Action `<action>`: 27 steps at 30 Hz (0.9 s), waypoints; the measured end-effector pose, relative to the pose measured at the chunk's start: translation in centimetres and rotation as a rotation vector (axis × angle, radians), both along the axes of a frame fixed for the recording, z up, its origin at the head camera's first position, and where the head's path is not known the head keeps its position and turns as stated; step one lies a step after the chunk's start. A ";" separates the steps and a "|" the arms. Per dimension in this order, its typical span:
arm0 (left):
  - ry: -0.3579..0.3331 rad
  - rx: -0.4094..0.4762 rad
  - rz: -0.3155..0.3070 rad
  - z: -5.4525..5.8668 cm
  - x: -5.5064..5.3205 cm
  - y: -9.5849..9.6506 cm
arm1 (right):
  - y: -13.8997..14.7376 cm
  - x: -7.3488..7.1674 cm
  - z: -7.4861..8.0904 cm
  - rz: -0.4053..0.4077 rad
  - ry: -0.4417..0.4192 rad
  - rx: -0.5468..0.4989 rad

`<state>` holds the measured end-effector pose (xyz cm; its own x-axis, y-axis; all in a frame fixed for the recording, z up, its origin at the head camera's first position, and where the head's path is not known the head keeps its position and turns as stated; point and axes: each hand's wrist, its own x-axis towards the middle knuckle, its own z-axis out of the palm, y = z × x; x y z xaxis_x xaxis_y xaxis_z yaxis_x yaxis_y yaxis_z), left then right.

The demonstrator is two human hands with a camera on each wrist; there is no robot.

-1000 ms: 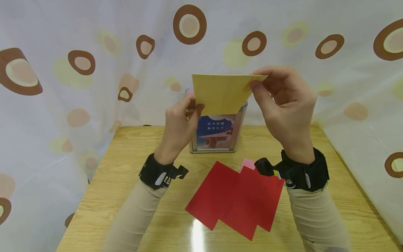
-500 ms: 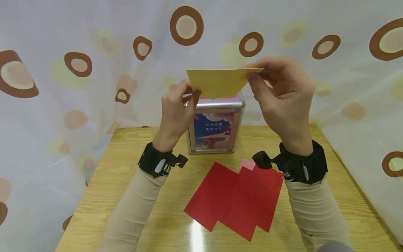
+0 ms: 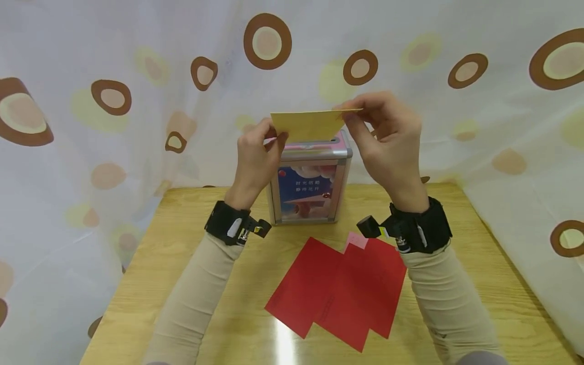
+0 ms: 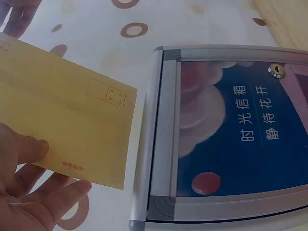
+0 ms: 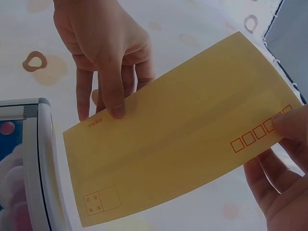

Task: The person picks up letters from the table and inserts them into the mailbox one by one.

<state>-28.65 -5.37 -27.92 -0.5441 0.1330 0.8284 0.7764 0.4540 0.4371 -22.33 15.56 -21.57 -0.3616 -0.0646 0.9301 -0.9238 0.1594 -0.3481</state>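
The yellow envelope (image 5: 178,134) (printed with red boxes (image 5: 249,138)) bows slightly. Left hand (image 3: 257,165) and right hand (image 3: 390,147) pinch it, each grip nearly closed.

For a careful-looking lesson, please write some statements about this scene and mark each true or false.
1. The left hand and right hand both hold the yellow envelope. True.
2. The metal-framed box has a keyhole lock on its front. True.
3. The yellow envelope is fully inside the box. False: it is outside.
4. Part of a pink paper shows at the far edge of the red papers. True.
5. The red papers are stacked on the box. False: they lie on the wooden table.
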 end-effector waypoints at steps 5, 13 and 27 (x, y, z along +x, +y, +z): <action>-0.032 -0.003 -0.008 -0.7 -0.4 0.0 | 0.5 -1.3 -0.9 0.014 0.006 0.018; -0.043 -0.013 -0.020 -1.0 -0.8 0.2 | 0.7 -1.7 -1.3 0.015 0.008 0.035; 0.009 -0.054 -0.002 -0.7 -1.3 0.5 | 1.0 -2.1 -1.4 0.019 0.018 0.005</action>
<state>-29.96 -4.86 -28.61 -0.5362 0.1789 0.8249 0.7813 0.4751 0.4048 -24.41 16.53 -22.95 -0.3438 -0.0758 0.9360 -0.9327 0.1432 -0.3310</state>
